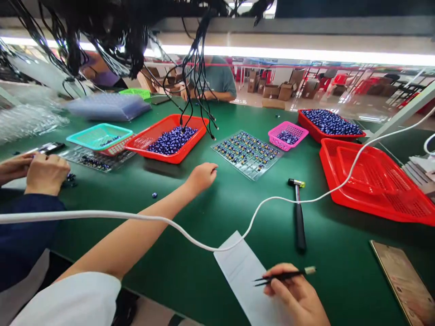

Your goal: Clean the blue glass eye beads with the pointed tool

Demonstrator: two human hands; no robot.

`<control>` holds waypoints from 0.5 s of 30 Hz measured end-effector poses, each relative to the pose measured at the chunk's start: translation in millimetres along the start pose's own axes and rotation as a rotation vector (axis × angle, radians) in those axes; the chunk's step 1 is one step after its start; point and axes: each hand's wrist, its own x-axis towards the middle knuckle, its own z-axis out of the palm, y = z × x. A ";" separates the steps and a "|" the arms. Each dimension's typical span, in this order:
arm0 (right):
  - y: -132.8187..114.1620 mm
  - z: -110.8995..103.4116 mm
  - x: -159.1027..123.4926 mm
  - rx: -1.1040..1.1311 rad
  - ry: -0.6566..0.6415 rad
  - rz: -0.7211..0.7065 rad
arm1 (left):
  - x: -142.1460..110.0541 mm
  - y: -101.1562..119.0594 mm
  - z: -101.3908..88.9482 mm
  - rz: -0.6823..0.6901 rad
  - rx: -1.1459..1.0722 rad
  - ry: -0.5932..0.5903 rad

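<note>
My right hand (294, 292) is closed around a pair of black tweezers (283, 275), whose tips point left above a white sheet of paper (238, 267). My left hand (202, 175) is stretched forward over the green table, with its fingers closed. A small dark bit shows at its fingertips, too small to name. Just beyond it lies a clear plastic tray (249, 154) with rows of small dark blue and gold pieces. Behind the left hand stands a red basket (136, 144) holding a heap of dark blue pieces (173, 139).
A white cable (272, 199) runs across the view, over a black-handled hammer (299, 222). Red baskets (374, 181), a pink basket (288, 135) and a phone (404, 280) are at right. A co-worker's hands (47, 172) work at left, near a turquoise basket (100, 136). Black cables (200, 68) hang overhead.
</note>
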 end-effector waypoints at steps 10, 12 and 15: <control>-17.7 -20.0 -8.2 -0.054 -0.129 0.020 | -225.1 117.9 6.1 0.480 -0.263 -0.107; -17.6 -12.2 -6.3 -0.068 -0.085 -0.017 | -231.0 122.9 15.5 0.478 -0.231 -0.060; -14.0 0.0 4.3 -0.105 -0.009 -0.074 | -227.4 127.2 27.6 0.473 -0.188 -0.035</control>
